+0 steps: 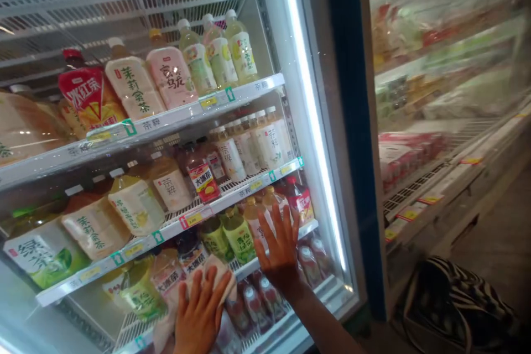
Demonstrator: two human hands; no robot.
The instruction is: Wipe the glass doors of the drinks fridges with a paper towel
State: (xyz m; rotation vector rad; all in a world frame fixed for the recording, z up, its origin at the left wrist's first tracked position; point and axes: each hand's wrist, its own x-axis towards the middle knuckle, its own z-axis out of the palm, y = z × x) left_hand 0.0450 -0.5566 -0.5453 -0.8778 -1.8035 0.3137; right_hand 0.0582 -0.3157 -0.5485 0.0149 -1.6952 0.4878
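My left hand (199,312) lies flat, fingers spread, on a pale cloth (215,274) pressed against the glass door (257,138) of a drinks fridge, low down. My right hand (281,251) is also flat on the glass, fingers spread, a little higher and to the right, holding nothing. Behind the glass stand shelves of bottled teas: a red-labelled bottle (88,98) on the upper shelf, cream-labelled bottles (135,88) beside it, and green bottles (238,235) near my right hand.
The fridge's lit door frame (315,121) and dark blue post (352,121) stand to the right. An open chilled display (435,149) with packaged food runs further right. A black-and-white striped bag (452,298) lies on the floor at lower right.
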